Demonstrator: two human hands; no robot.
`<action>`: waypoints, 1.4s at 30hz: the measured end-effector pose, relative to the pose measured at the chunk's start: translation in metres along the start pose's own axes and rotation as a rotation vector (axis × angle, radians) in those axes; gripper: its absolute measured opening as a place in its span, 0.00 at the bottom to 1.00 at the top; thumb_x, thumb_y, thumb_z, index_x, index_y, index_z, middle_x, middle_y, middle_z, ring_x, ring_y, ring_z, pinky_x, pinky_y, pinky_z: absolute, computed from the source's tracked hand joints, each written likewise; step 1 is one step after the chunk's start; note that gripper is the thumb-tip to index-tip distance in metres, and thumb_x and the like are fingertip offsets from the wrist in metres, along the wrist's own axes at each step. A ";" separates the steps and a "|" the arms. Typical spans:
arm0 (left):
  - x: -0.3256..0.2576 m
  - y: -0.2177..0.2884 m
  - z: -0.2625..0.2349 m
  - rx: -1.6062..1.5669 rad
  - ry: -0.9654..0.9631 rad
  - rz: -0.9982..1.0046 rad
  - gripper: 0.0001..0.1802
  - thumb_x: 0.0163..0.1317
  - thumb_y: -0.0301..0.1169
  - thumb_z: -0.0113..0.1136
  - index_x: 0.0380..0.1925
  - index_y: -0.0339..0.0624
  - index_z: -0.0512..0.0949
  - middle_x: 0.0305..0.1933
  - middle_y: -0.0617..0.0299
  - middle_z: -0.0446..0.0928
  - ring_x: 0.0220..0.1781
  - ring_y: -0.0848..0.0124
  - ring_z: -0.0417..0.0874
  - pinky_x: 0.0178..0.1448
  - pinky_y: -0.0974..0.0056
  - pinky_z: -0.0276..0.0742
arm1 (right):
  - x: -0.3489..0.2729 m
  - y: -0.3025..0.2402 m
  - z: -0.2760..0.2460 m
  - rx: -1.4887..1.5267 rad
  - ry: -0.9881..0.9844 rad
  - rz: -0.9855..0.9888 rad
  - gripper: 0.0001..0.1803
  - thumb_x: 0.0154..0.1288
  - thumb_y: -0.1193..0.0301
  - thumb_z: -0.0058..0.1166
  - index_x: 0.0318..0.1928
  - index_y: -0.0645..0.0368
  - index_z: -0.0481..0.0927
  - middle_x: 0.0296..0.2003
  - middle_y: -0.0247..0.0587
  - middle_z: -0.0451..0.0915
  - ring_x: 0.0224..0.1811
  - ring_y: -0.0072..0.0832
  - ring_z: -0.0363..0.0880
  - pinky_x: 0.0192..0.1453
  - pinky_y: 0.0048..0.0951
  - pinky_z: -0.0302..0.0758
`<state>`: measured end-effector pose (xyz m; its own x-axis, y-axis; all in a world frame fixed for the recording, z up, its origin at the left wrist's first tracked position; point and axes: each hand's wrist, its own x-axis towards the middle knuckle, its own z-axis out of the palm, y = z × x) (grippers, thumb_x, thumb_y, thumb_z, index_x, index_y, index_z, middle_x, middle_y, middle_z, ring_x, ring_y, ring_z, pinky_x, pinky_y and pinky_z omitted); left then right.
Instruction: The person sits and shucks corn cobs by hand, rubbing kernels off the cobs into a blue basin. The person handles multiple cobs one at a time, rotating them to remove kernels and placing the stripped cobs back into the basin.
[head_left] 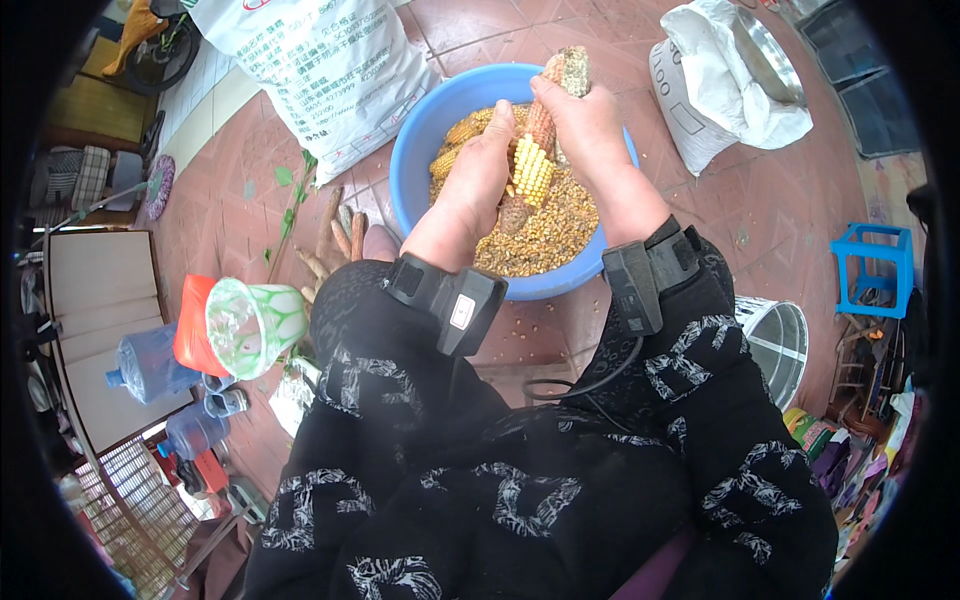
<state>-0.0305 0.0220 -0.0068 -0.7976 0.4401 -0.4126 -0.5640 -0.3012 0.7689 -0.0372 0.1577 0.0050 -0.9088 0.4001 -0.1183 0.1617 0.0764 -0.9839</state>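
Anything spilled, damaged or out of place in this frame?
Loose kernels lie scattered on the floor tiles just outside the blue basin, near its front rim, so some have spilled. The cob held by the left hand and right hand is partly stripped. Nothing else stands out.

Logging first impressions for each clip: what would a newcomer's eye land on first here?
First, the two hands at top centre: the left hand and right hand grip a half-stripped corn cob over a blue basin holding loose kernels and more cobs. Next, the big white printed sack behind the basin at upper left, and a blue plastic stool at the right edge.
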 end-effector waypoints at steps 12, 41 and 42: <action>0.000 -0.011 0.002 0.621 0.131 0.232 0.28 0.74 0.48 0.44 0.48 0.31 0.79 0.44 0.41 0.81 0.50 0.56 0.81 0.55 0.58 0.73 | -0.002 -0.003 0.003 -0.241 0.042 -0.106 0.18 0.58 0.63 0.63 0.36 0.68 0.81 0.29 0.41 0.83 0.31 0.25 0.79 0.37 0.32 0.76; -0.021 0.005 0.016 0.545 0.015 0.126 0.28 0.73 0.51 0.46 0.49 0.33 0.76 0.35 0.59 0.79 0.26 0.74 0.80 0.21 0.69 0.75 | 0.007 0.000 -0.005 -0.183 0.059 -0.033 0.19 0.60 0.62 0.62 0.41 0.67 0.81 0.35 0.44 0.84 0.37 0.30 0.83 0.41 0.32 0.77; -0.021 0.007 0.016 0.516 0.009 0.115 0.26 0.74 0.49 0.45 0.50 0.35 0.76 0.34 0.62 0.79 0.28 0.76 0.79 0.23 0.71 0.75 | 0.007 -0.001 -0.007 -0.134 0.016 -0.019 0.19 0.61 0.62 0.62 0.41 0.68 0.81 0.36 0.44 0.84 0.37 0.30 0.83 0.42 0.31 0.77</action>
<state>-0.0140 0.0242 0.0154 -0.8513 0.4204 -0.3141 -0.2960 0.1094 0.9489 -0.0414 0.1666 0.0055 -0.9061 0.4120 -0.0966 0.1955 0.2050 -0.9590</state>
